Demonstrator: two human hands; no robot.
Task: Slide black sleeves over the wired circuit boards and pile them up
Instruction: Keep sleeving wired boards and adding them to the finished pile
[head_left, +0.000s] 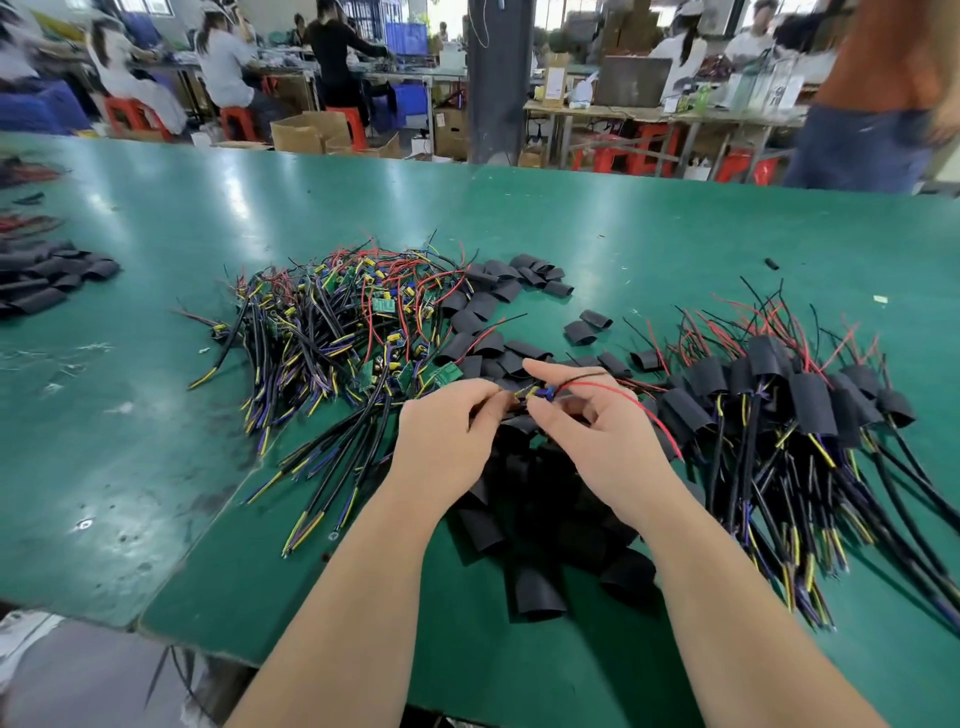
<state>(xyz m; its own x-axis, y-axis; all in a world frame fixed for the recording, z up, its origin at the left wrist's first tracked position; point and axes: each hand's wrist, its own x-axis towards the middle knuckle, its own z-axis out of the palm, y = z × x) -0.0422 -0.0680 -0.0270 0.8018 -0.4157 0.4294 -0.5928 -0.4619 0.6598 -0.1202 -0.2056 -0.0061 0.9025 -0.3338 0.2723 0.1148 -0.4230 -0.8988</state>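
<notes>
My left hand (447, 436) and my right hand (592, 431) meet at the table's middle, both pinching one wired circuit board (537, 396) whose red wire (639, 410) loops off to the right. A black sleeve (511, 423) sits just under the fingers; who holds it is unclear. A tangled heap of bare wired boards (337, 322) lies to the left. Loose black sleeves (524, 519) are spread beneath and beyond my hands. A pile of sleeved boards (789, 410) lies on the right.
The green table (156, 415) has a seam and its front edge near my left elbow. More black sleeves (47, 280) lie at the far left. People work at benches beyond the table, and one person stands at the far right edge.
</notes>
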